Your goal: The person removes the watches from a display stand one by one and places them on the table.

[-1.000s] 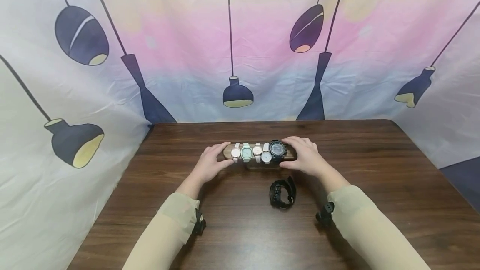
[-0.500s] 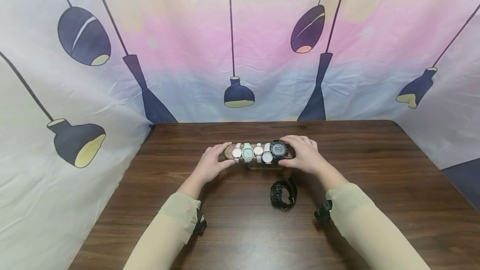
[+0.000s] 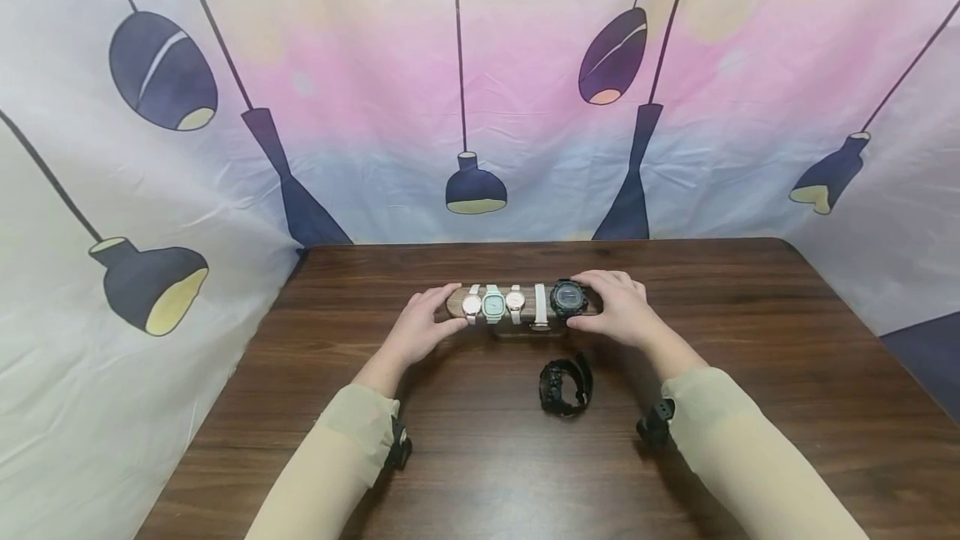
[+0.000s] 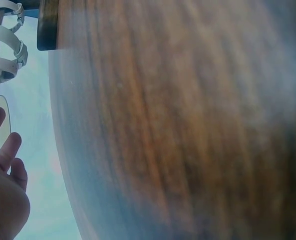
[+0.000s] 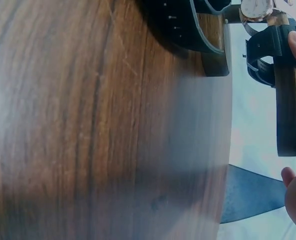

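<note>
A wooden watch stand (image 3: 455,304) holds a row of watches on its raised bar. My left hand (image 3: 416,327) holds the bar's left end between thumb and fingers, beside a white-strapped watch (image 3: 471,305). Further along hang a mint-green square watch (image 3: 493,305) and another white-strapped watch (image 3: 515,302). A white watch strap (image 3: 541,304) crosses the bar with its dial turned down to the front. My right hand (image 3: 618,313) grips a round black watch (image 3: 569,297) near the right end; in the right wrist view the thumb presses on this black watch (image 5: 265,42).
A second black watch (image 3: 555,387) lies on its side on the brown wooden table (image 3: 480,473), in front of the stand. The stand's base (image 5: 217,62) rests on the table. A lamp-patterned cloth (image 3: 390,148) hangs behind the table's back edge.
My right hand has slid the black watch rightward along the bar. The white-strapped watch beside it has swung so its dial faces forward and down. My left hand stays at the left end.
</note>
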The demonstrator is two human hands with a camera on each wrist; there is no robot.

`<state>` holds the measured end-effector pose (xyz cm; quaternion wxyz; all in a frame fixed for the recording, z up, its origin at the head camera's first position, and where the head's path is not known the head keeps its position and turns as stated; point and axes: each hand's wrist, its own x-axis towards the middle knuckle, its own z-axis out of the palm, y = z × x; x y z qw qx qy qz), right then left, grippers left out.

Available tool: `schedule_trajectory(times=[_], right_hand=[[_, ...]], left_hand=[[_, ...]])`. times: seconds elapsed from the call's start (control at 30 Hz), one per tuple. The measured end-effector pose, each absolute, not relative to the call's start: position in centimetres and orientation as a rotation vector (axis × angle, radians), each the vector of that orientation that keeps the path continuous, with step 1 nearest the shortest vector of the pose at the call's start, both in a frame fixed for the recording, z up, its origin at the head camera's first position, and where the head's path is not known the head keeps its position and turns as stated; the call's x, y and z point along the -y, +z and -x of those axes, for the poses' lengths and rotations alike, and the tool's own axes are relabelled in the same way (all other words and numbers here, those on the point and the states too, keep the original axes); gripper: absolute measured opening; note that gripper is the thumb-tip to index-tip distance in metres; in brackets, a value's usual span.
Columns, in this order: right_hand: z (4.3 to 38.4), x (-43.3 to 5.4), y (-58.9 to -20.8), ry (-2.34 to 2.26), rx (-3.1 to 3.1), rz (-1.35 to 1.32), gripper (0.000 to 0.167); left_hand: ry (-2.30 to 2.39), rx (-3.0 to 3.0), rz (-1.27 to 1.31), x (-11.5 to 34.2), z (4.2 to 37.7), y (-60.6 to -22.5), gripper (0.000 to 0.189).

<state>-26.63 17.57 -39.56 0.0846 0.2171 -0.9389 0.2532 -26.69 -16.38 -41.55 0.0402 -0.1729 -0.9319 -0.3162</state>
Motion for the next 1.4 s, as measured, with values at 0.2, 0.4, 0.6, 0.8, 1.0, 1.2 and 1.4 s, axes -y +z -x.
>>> schedule_trajectory(times=[0.2,0.4,0.6,0.8,1.0,1.2,1.4], right_hand=[[26.5,-18.0,-39.4,0.765,2.810,-0.662,0.068],[26.5,-18.7,-39.4,0.784,2.830,-0.646,0.068],[26.6,-19.4,-39.5,0.784,2.833,-0.637,0.068],[26.5,-19.9,-39.5,0.796,2.829,-0.636,0.068],[26.4,-20.2,-39.5,0.811,2.808,-0.635,0.066],[26.1,-20.8,-39.3,0.804,2.806,-0.629,0.067],[26.0,-21.4,-39.2,0.804,2.828,-0.608,0.068]], left_hand=[[-0.959,2.849,0.532,16.5,26.7,-41.7,0.063],[-0.949,2.846,0.537,16.5,26.7,-41.7,0.063],[-0.947,2.848,0.534,16.6,26.7,-41.7,0.063],[-0.940,2.853,0.526,16.6,26.8,-41.8,0.062],[-0.941,2.854,0.523,16.5,26.7,-41.7,0.063],[-0.894,2.824,0.559,16.5,26.8,-41.8,0.064],[-0.886,2.829,0.555,16.5,27.0,-41.9,0.064]])
